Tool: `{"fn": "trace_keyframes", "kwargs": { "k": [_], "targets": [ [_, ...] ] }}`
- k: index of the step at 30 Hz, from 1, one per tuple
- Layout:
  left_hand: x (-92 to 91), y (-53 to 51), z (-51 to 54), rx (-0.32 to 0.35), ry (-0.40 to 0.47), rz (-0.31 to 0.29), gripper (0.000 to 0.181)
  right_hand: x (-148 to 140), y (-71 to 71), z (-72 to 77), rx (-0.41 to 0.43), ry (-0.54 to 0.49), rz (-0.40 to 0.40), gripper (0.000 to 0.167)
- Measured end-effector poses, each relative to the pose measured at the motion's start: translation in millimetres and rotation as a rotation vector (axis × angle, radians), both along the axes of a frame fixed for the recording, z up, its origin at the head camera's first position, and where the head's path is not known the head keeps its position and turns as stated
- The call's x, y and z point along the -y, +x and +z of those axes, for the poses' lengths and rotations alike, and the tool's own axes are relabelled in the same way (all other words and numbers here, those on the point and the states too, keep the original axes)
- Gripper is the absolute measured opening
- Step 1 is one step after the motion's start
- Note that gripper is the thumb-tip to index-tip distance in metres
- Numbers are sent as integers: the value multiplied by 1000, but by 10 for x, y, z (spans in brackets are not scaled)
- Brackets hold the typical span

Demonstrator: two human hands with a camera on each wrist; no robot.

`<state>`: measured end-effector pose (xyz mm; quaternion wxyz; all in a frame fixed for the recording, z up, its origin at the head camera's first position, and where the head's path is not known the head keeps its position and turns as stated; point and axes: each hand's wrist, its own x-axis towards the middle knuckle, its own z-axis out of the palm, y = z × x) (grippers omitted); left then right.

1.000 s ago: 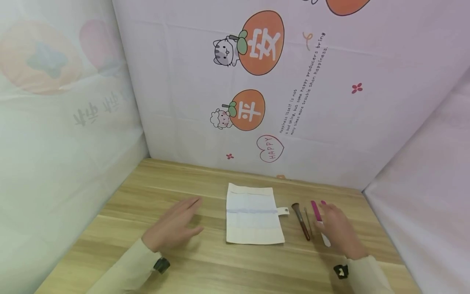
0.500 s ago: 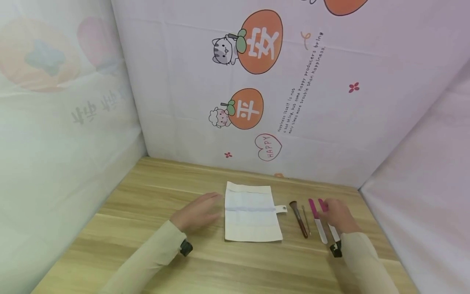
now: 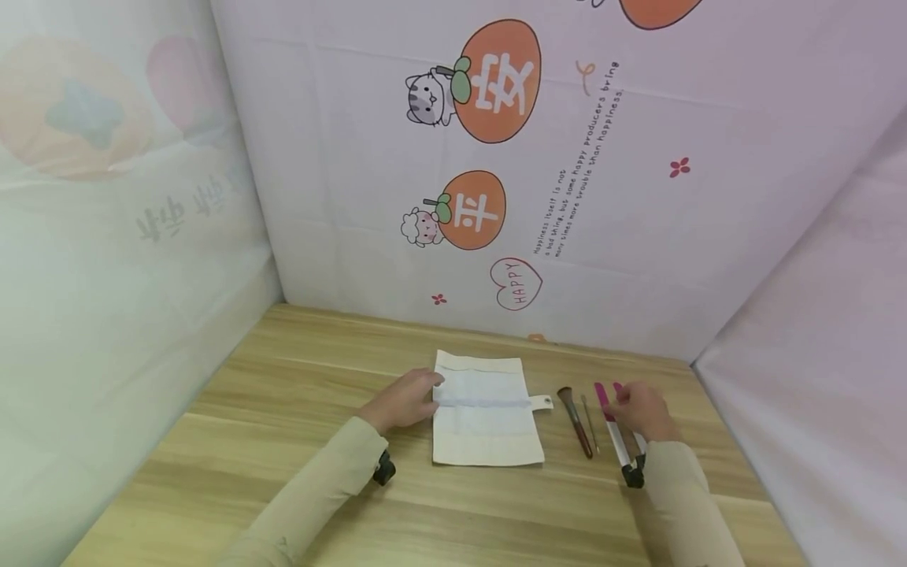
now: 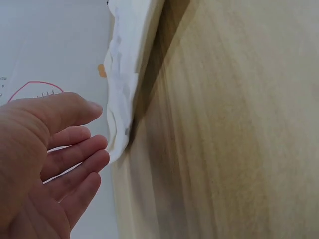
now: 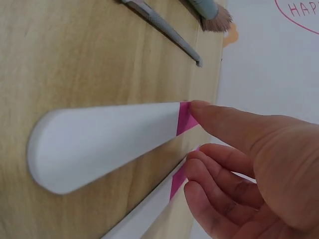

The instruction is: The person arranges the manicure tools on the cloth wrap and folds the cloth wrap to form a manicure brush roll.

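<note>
A cream fabric pouch (image 3: 489,441) lies unfolded, its snap strap pointing right. My left hand (image 3: 404,400) is at its left edge; in the left wrist view the loosely bent fingers (image 4: 75,157) hold nothing. On the right, two nail files (image 5: 104,142) with white and magenta sections lie side by side. My right hand (image 3: 645,411) is over their magenta ends. In the right wrist view the thumb touches one file's edge, and the bent fingers are beside the second file (image 5: 147,214), partly hiding it. I cannot tell whether they touch it.
Between pouch and files lie a makeup brush (image 3: 575,421) with a brown handle and a thin metal tool (image 5: 167,30) with a knurled grip. White printed cloth (image 3: 354,197) walls the wooden table (image 3: 453,520) at the back and both sides.
My left hand has moved right to the pouch's left edge. My right hand went to the second file, then shifted slightly left over both. Pouch, brush and metal tool stay put.
</note>
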<state>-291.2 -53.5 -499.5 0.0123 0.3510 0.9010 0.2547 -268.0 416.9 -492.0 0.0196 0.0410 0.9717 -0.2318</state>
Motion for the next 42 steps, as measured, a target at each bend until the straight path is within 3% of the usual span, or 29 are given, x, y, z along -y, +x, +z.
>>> {"fn": "trace_keyframes", "kwargs": {
  "k": [8,12,20,26,30,35,42],
  "targets": [
    [-72,-64,-72,0,-29,37,16,62,-6,3,54,17,21,21],
    [-82,-95,-85,8,-47,44,7,93,-23,16,78,71,58,26],
    [-78,-118,-106,-20,-65,16,8,155,-61,32,55,122,103,28],
    [-107,-134,-120,-13,-55,7,14,179,-71,28,81,109,32,27],
    [-134,-135,-97,0,-63,18,14,174,-54,81,92,87,-37,20],
    [-161,-134,-70,13,-58,44,15,169,-29,135,106,26,-99,25],
    [-183,-121,2,24,-18,59,18,76,-74,124,73,-16,-87,26]
  ]
}}
